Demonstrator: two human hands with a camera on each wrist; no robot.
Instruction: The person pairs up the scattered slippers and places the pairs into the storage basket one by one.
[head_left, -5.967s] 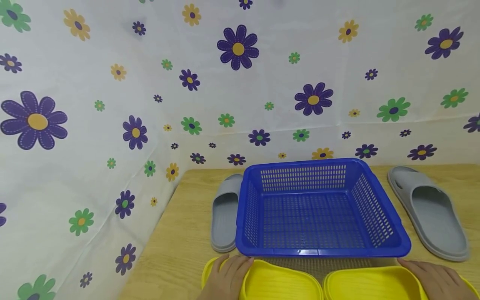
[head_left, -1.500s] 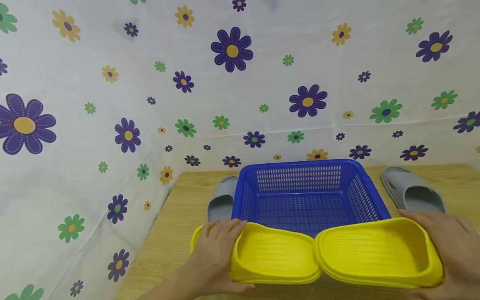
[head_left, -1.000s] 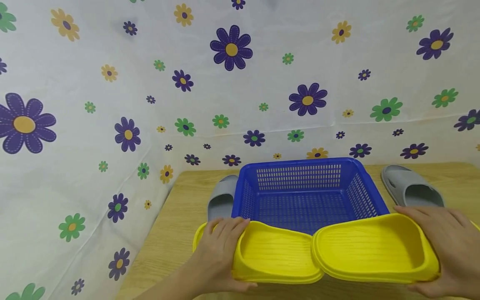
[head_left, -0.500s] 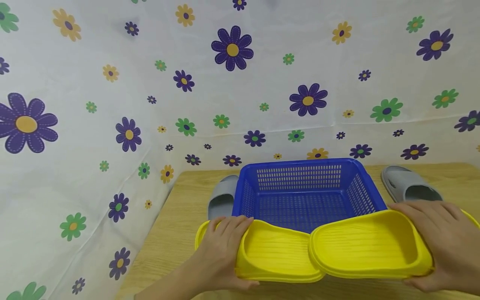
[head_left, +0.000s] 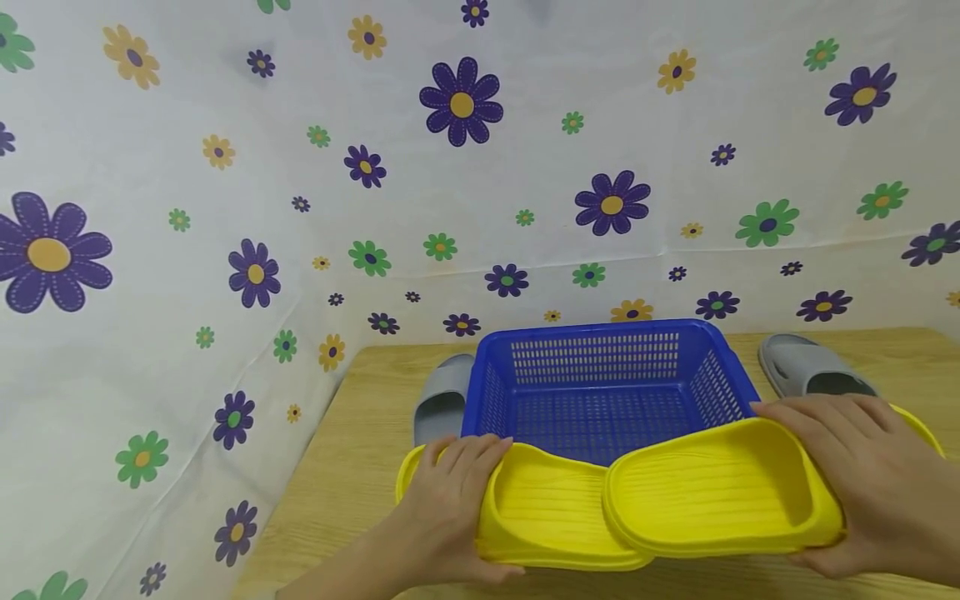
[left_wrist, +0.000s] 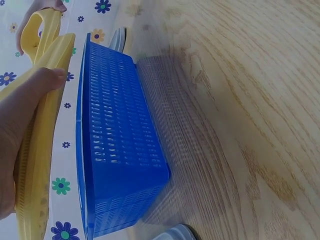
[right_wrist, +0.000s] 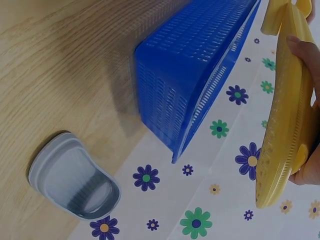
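While our left hand (head_left: 450,510) grips one yellow slipper (head_left: 551,504) and our right hand (head_left: 873,483) its mate (head_left: 716,492), both up off the counter (head_left: 337,467) near the blue basket (head_left: 600,417), we'd guess light, bendy foam, maybe slick, so grabbing round the middle's safest.

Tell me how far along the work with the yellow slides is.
Done: both yellow slides are up off the wooden table. In hand: the left hand grips one, the right hand the other. Remaining: no shoe shows in the blue basket, so setting them down, perhaps there, likely remains; two gray slides flank it.
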